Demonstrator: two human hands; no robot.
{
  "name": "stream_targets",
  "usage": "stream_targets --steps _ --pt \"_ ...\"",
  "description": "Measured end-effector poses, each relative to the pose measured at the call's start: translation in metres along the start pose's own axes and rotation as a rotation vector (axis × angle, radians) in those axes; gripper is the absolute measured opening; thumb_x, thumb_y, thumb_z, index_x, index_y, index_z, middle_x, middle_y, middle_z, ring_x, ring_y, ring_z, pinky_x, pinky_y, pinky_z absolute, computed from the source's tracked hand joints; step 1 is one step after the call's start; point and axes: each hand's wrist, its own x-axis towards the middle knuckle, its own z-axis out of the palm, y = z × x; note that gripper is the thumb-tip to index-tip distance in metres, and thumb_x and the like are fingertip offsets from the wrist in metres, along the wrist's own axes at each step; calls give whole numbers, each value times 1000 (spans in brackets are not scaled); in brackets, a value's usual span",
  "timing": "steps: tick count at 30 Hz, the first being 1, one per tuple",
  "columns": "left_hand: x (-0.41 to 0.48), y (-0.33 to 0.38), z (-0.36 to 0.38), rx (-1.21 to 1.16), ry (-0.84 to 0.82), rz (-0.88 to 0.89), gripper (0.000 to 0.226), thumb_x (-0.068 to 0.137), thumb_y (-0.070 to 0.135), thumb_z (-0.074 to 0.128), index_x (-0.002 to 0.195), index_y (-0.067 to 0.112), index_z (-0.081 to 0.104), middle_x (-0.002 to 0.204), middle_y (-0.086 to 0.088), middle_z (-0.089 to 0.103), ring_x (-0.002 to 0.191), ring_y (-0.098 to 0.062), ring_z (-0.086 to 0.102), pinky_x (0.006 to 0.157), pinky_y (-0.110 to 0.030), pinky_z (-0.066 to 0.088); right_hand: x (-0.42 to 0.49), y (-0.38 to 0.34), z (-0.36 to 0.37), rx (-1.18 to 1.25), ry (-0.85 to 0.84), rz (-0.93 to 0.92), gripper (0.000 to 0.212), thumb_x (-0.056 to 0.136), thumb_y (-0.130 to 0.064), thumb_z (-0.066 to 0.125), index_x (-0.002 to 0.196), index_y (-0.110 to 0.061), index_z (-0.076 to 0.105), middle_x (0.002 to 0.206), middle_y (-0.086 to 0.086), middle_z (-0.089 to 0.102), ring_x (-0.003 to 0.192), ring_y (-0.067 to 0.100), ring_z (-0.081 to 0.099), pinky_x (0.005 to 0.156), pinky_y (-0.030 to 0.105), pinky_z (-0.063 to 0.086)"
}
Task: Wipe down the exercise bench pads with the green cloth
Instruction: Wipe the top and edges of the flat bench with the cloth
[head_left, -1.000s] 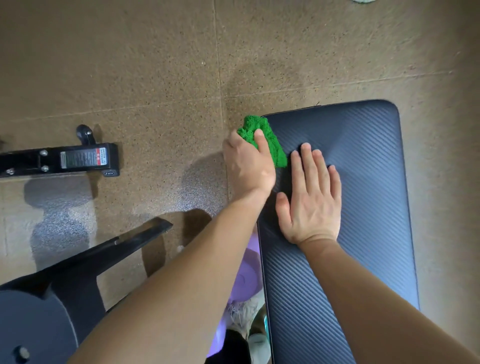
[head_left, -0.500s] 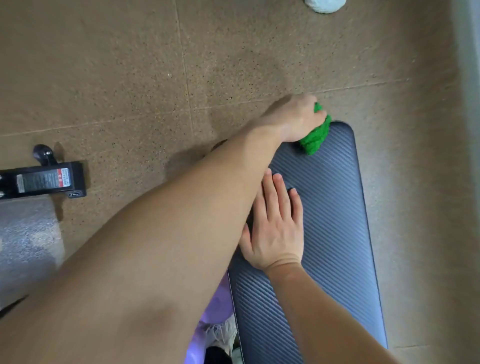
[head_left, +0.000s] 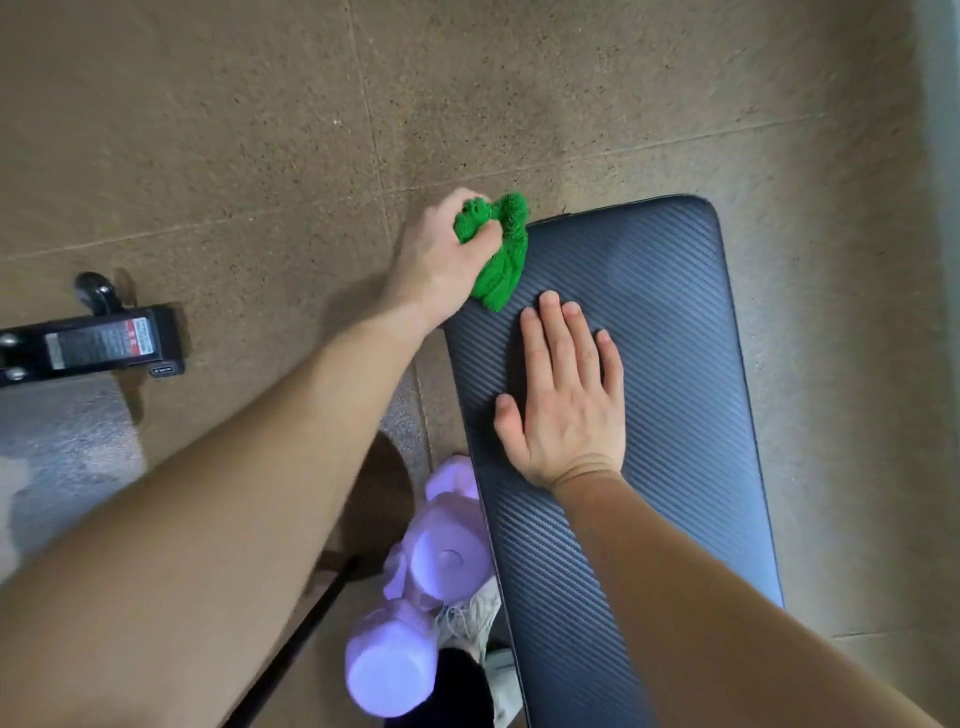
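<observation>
Right now the person's left hand (head_left: 439, 262) has its fingers curled tight round a bunched green cloth (head_left: 498, 265), pressing it against the far left corner of the bench pad (head_left: 675, 364). Part of the cloth pokes out above the knuckles and the rest lies on the dark ribbed surface at the pad's edge. The right hand (head_left: 566, 405) lies flat on the pad just beside the cloth, palm down, fingers straight and close together, holding nothing. On the speckled brown floor (head_left: 260, 130), just beside the pad's left edge, lies a purple dumbbell (head_left: 431, 597) with a pale shoe (head_left: 483, 613) next to it. Well off to the left is a black metal bar (head_left: 93, 345) with a label on it.
</observation>
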Motion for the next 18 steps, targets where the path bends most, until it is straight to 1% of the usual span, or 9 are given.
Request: stream_targets --steps 2,5,7,8,10,13,15,16,18 --pt "-13 -1 12 -72 171 -67 28 90 36 59 114 24 62 101 0 71 94 -20 63 81 -29 48 -1 -1 0 -1 0 -1 86 81 -50 50 155 -11 28 164 8 21 151 26 19 121 48 16" --pt "-29 -6 23 -210 383 -183 35 91 31 59 123 15 58 116 -7 67 107 -24 60 92 -29 42 -3 -2 1 -3 14 -3 85 81 -47 48 154 -11 27 164 8 20 151 26 19 121 47 15" --pt "-45 -18 29 -285 447 -273 39 92 29 58 125 9 58 118 -14 66 110 -30 59 94 -30 39 0 -1 1 9 30 1 84 81 -46 48 154 -11 27 164 7 19 151 26 19 121 46 15" --pt "-59 -25 32 -299 444 -316 43 91 32 55 126 7 58 119 -16 66 110 -32 60 94 -32 40 -1 -2 1 15 40 0 83 81 -45 48 154 -11 27 164 7 19 151 26 18 121 46 15" --pt "-89 -39 38 -309 396 -339 48 87 35 49 126 9 60 119 -16 68 108 -33 61 93 -36 45 -3 -2 3 8 63 -3 82 81 -44 47 154 -12 27 164 7 19 151 25 18 121 46 14" --pt "-129 -50 46 -307 297 -361 39 91 22 53 127 11 60 122 -16 66 110 -32 58 92 -34 41 -6 -4 3 16 68 0 79 83 -40 45 154 -12 26 164 6 19 151 25 17 122 46 13" --pt "-156 -61 53 -266 168 -424 30 94 20 50 118 8 62 116 -19 66 107 -34 56 88 -36 39 -6 -6 1 13 77 -5 74 86 -37 43 154 -11 28 164 7 20 151 26 18 122 46 14" --pt "-175 -67 56 -267 83 -448 26 94 22 49 110 7 62 111 -18 66 105 -35 57 86 -36 41 -7 -7 -1 5 96 -8 71 87 -35 42 153 -10 30 163 7 23 150 26 21 122 46 14" --pt "-217 -78 54 -270 -69 -447 20 93 26 50 97 9 60 100 -13 65 96 -34 60 81 -33 46 -15 -7 -5 28 176 28 63 90 -33 41 149 -10 37 158 7 33 145 27 31 121 46 17"
